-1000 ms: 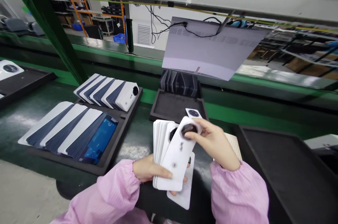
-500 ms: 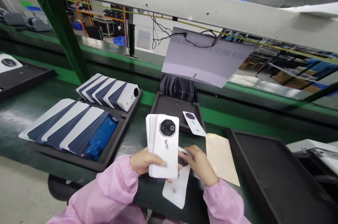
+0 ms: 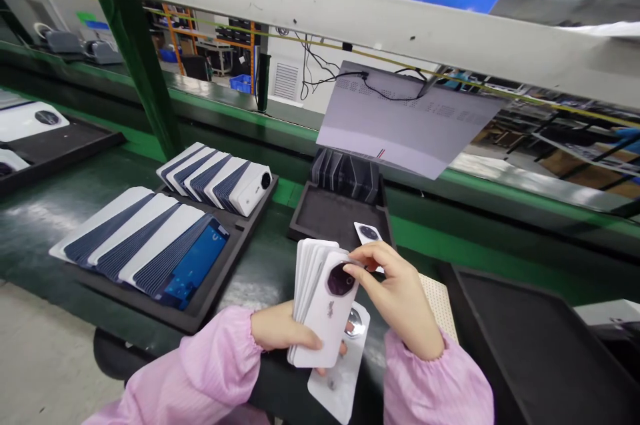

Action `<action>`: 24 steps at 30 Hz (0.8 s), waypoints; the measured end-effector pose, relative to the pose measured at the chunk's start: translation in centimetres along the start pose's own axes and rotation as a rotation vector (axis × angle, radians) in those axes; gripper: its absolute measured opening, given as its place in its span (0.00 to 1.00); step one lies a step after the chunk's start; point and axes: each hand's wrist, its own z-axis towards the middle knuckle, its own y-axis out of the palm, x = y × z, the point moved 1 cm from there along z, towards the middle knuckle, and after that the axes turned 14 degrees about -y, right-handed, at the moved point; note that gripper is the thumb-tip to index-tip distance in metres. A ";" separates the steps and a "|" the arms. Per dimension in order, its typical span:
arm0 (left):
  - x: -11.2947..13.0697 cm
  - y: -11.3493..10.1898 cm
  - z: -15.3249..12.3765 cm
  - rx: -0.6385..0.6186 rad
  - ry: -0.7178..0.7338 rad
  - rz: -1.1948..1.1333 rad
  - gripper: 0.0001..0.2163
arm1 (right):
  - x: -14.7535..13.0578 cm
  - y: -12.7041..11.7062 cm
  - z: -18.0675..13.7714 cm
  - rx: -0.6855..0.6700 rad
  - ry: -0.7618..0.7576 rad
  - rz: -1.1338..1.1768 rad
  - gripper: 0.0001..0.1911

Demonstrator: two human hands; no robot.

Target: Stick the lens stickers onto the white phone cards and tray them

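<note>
My left hand grips the lower end of a fanned stack of white phone back covers, each with a dark round camera ring. My right hand pinches the top edge of the front cover in that stack, fingers closed beside the camera ring. Under the stack another white cover lies flat on the bench edge. A single cover rests just behind my right hand, on the rim of a small black tray.
A black foam tray at the left holds two rows of overlapped white covers. Dark parts stand upright at the back of the small tray. A perforated card lies beside a large black tray at the right. A tilted monitor back hangs above.
My right hand rose from the flat cover on the bench to the top of the held stack. The stack tilted to the right and fanned out a little.
</note>
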 end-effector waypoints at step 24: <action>1.0 0.5 -0.1 -0.179 0.052 -0.297 0.25 | -3.8 -2.5 -4.5 -0.593 -0.370 0.256 0.14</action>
